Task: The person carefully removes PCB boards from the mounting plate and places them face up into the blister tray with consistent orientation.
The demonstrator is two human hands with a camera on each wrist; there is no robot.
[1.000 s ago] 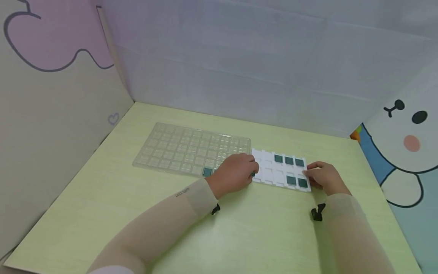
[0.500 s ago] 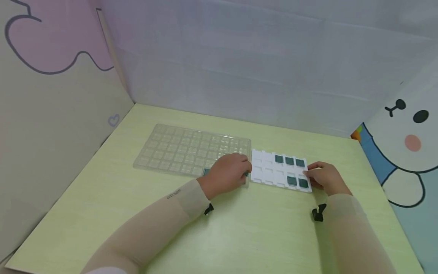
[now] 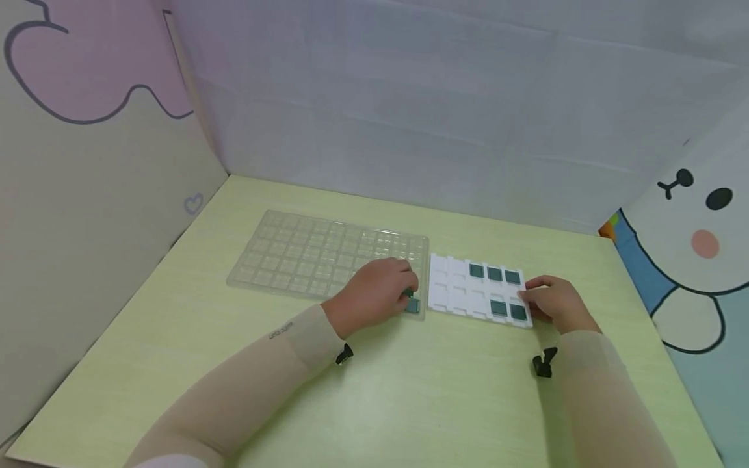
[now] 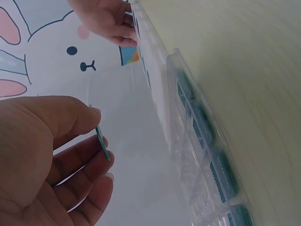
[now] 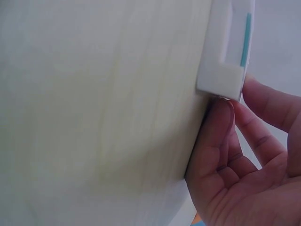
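Note:
My left hand [image 3: 372,292] is above the near right part of a clear plastic compartment tray [image 3: 281,250]. Between thumb and fingers it pinches a thin green square chip [image 4: 103,142], held edge-on in the left wrist view. More green chips [image 4: 202,125] sit in the tray's near row; my hand partly covers that row from the head. At the right end of a white slotted tray [image 3: 453,279], my right hand [image 3: 558,304] grips the edge, thumb on one side and fingers on the other. Several green chips [image 3: 495,274] lie in the white tray's right-hand slots.
Both trays lie side by side on a pale yellow table [image 3: 374,403], the white one right of the clear one. A white wall [image 3: 409,117] rises behind, and printed panels [image 3: 702,260] stand at the sides.
My left hand has moved left, from the white tray's left end to over the clear tray, still pinching a green chip. My right hand stays on the white tray's edge.

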